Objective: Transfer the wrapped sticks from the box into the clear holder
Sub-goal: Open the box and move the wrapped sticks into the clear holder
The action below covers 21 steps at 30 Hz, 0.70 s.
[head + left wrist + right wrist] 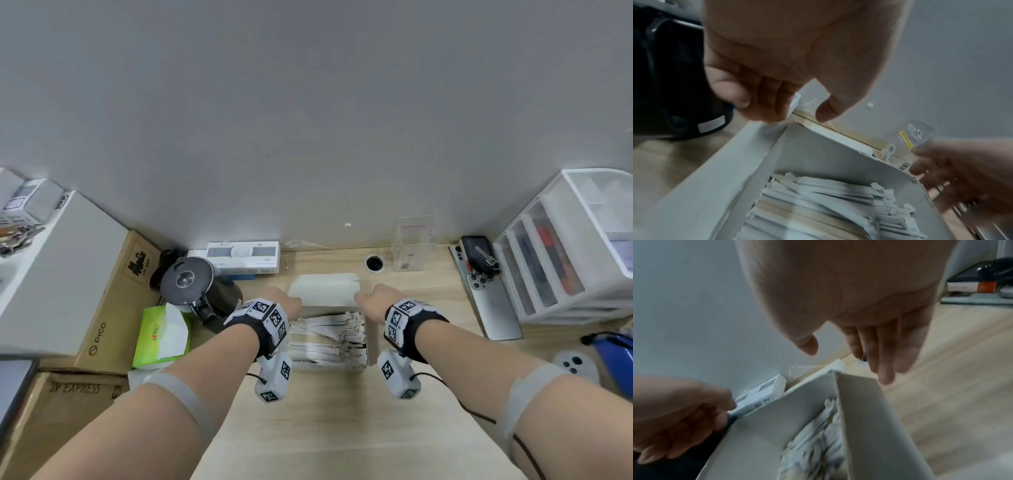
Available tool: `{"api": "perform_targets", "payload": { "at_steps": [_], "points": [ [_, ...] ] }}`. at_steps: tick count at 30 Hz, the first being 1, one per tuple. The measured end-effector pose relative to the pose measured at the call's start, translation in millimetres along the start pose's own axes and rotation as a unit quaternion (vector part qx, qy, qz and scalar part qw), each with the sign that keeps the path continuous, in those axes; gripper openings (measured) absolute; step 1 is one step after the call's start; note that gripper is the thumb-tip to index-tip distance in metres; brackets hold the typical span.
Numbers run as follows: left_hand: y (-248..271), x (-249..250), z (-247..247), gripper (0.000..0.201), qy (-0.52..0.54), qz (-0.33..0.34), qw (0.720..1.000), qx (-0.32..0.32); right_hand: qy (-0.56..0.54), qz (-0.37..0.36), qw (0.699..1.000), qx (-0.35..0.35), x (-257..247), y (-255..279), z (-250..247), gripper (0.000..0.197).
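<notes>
My left hand (764, 68) sits at the far left corner of the box (325, 291), fingers loosely bent, nothing gripped; whether they touch the rim I cannot tell. My right hand (855, 305) hangs over the box's far right corner, fingers straight, thumb apart, holding nothing. The box stands open, lid flap tipped back toward the wall. The wrapped sticks (325, 337) lie heaped inside it. The clear holder (414, 245) stands upright beyond the box, to its right, against the wall. A black kettle (197, 286) stands left of the box.
</notes>
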<state>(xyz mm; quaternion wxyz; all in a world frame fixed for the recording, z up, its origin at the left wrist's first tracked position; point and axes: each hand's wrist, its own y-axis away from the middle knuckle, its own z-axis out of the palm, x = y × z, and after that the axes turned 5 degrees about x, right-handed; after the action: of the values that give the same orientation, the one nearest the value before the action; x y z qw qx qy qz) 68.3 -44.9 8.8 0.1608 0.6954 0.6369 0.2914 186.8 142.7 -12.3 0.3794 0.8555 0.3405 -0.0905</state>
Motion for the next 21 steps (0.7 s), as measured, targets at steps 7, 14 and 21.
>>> {"api": "perform_targets", "payload": {
  "at_steps": [7,14,21],
  "points": [
    [-6.6,24.9,-0.1,0.030,-0.024,0.051,0.998,0.034,0.050,-0.056,0.980,0.183,1.0,-24.4,-64.7,0.033],
    [-3.3,31.1,18.5,0.026,-0.012,0.088,0.996,-0.017,0.125,-0.031,0.988,0.089,14.6,-43.9,-73.6,0.034],
    [6.4,41.2,17.1,0.017,0.025,0.110,0.993,-0.021,0.178,-0.029,0.974,0.140,15.9,-17.2,-81.0,0.004]
  ]
}}
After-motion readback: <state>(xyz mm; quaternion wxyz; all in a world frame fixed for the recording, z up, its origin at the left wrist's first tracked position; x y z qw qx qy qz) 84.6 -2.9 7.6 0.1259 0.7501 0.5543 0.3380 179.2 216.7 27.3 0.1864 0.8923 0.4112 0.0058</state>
